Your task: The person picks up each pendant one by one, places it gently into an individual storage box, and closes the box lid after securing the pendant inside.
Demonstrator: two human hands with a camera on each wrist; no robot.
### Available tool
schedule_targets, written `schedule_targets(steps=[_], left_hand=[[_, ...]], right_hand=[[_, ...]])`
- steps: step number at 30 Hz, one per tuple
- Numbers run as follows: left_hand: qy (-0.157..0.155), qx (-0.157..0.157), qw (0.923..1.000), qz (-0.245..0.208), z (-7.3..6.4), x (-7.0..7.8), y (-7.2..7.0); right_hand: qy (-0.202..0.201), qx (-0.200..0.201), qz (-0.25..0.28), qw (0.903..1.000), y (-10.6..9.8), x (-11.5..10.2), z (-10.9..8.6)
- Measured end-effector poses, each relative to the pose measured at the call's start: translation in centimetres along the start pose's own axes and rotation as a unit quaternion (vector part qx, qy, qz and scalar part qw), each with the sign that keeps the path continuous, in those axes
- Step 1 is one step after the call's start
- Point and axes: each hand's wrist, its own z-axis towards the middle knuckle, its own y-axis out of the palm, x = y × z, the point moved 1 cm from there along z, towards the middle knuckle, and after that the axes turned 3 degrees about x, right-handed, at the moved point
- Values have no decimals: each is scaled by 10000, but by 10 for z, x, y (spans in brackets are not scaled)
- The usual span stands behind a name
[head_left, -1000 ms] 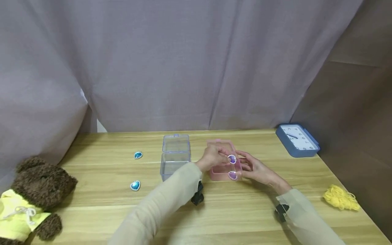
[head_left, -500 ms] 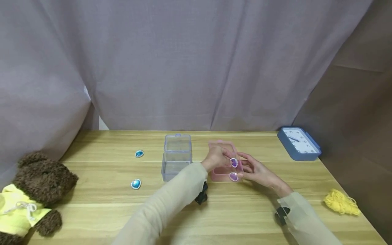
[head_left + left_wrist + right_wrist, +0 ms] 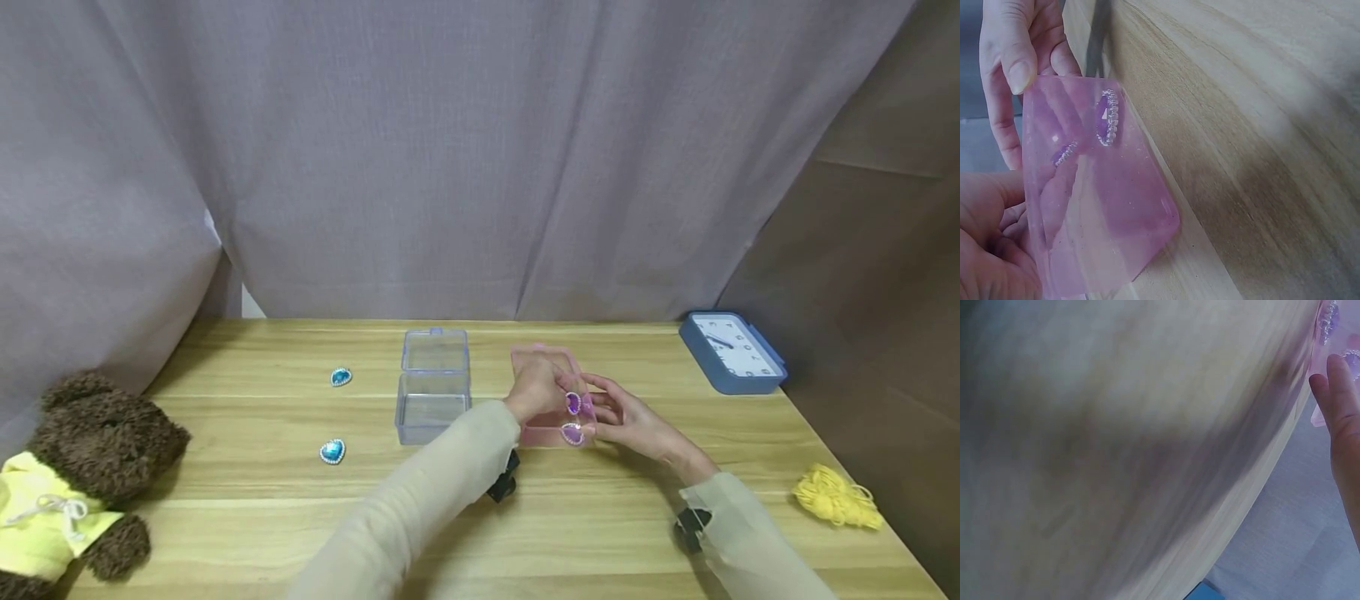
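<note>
Placement of a purple gem (image 3: 573, 403) in the pink box (image 3: 542, 438) looks like the step in hand. The person's left hand (image 3: 538, 390) reaches in over the box's open top, thumb and fingers seemingly pinching that gem near the right wall; the contact is partly hidden, though the left wrist view, through the tinted plastic, shows the gem at the fingertips. A second purple gem (image 3: 572, 433) sits inside, low in the near right corner (the plastic blurs exactly how it rests).

The right hand (image 3: 633, 425) is spread along the box's right side, thumb at the near corner and fingers farther back, apparently just steadying it.

From here the next move calls, I'd judge, for a short lowering of the pinched gem beside its neighbour, then a loosening of the left fingers without flicking either stone, while the right hand's touch keeps the light box from sliding.

To the left stands a clear bluish box (image 3: 423, 435), its lid folded back and no gem visible in it. Farther left, two blue gems (image 3: 341, 377) (image 3: 332, 451) lie well apart from each other on the wooden surface (image 3: 585, 542); neither hand is near them.
</note>
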Motion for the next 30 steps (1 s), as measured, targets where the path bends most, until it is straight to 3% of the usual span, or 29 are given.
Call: schedule_targets(steps=[4, 9, 14, 20, 30], left_hand=[[184, 138, 9989, 403, 1, 1, 1], [164, 152, 9977, 633, 2, 1, 2], [63, -149, 9977, 663, 2, 1, 1], [-325, -636, 9969, 320, 4, 0, -2], [-614, -1006, 9911, 616, 7, 2, -4]], right_hand=[[-58, -9, -43, 10000, 0, -1, 0], [-56, -20, -1, 10000, 0, -1, 2], [1, -16, -9, 10000, 0, -1, 1], [67, 18, -30, 10000, 0, -1, 0], [15, 23, -24, 10000, 1, -3, -1]])
